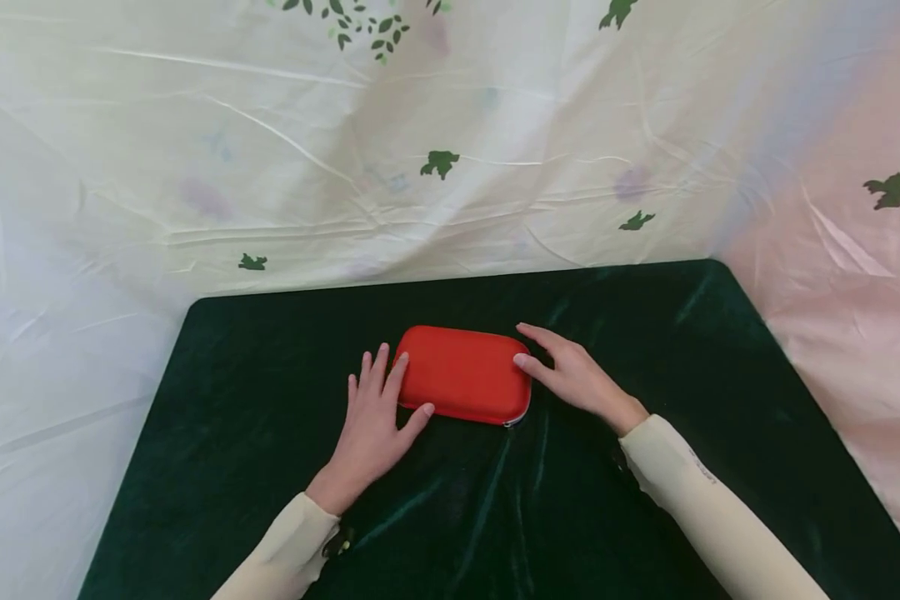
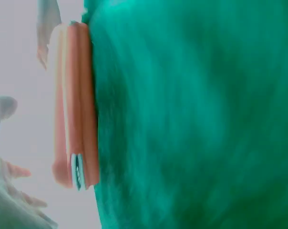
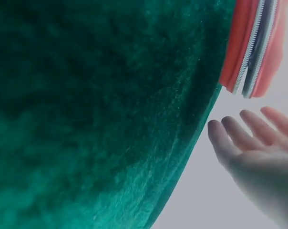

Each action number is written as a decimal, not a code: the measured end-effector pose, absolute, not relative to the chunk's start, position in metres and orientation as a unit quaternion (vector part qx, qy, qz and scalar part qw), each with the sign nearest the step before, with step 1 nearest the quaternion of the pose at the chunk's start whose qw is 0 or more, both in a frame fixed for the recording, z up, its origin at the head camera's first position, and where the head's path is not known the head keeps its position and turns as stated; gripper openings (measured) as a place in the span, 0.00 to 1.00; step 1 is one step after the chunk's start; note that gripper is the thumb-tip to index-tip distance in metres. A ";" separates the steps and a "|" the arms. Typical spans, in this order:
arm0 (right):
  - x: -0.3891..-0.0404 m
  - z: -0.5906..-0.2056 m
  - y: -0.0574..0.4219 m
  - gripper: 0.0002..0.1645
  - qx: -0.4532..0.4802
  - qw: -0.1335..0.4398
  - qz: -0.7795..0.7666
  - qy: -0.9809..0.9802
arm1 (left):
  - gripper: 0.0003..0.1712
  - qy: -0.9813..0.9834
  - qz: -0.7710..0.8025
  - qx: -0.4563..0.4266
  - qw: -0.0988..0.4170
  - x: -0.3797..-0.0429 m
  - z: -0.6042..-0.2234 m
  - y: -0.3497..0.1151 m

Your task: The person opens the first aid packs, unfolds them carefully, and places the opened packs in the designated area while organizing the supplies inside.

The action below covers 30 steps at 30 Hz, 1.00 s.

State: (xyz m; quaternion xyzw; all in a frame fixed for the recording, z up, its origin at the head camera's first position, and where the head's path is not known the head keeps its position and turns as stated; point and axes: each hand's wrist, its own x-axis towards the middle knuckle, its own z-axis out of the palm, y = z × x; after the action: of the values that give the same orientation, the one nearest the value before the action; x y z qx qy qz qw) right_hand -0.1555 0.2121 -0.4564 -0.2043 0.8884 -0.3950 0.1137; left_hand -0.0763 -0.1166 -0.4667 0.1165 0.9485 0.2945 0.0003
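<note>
A red zip case [image 1: 461,375] with rounded corners lies flat on the dark green cloth. At its left end is my left hand [image 1: 371,425], palm down, fingers spread and straight, with the index fingertip and thumb right at the case's edge. My right hand [image 1: 573,375] is by the opposite end, thumb over the near corner and fingers extended past the far one. Two rows of silver zip teeth [image 3: 252,52] show along the case's side in the right wrist view, with a dark gap between them. The left wrist view shows a metal piece [image 2: 77,171] at one end of the case.
A green velvet cloth [image 1: 270,400] with soft creases covers the table. Behind it and to both sides hang pale curtains [image 1: 495,200] printed with leaves and green bird shapes. Light sleeves [image 1: 690,483] cover both forearms.
</note>
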 end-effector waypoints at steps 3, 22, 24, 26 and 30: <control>-0.162 -0.458 0.208 0.42 -0.205 0.134 -0.393 0.887 | 0.50 0.927 0.369 0.066 0.028 -0.067 -0.466 -0.117; -0.161 -0.454 0.204 0.45 -0.224 0.162 -0.348 0.896 | 0.51 0.879 0.463 0.026 0.108 -0.070 -0.463 -0.098; -0.158 -0.452 0.206 0.45 -0.220 0.161 -0.348 0.897 | 0.49 0.875 0.473 0.032 0.096 -0.076 -0.463 -0.096; -0.154 -0.451 0.208 0.44 -0.213 0.160 -0.349 0.898 | 0.48 0.872 0.482 0.039 0.081 -0.084 -0.462 -0.095; -0.145 -0.450 0.212 0.44 -0.205 0.155 -0.349 0.901 | 0.47 0.867 0.492 0.046 0.067 -0.102 -0.459 -0.095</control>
State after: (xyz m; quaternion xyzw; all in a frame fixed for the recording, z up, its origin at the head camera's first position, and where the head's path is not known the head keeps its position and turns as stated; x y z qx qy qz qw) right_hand -0.1455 0.2120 -0.4501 -0.2046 0.9012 -0.3490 0.1552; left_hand -0.1023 -0.0946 -0.4589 0.0463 0.8668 0.4920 0.0671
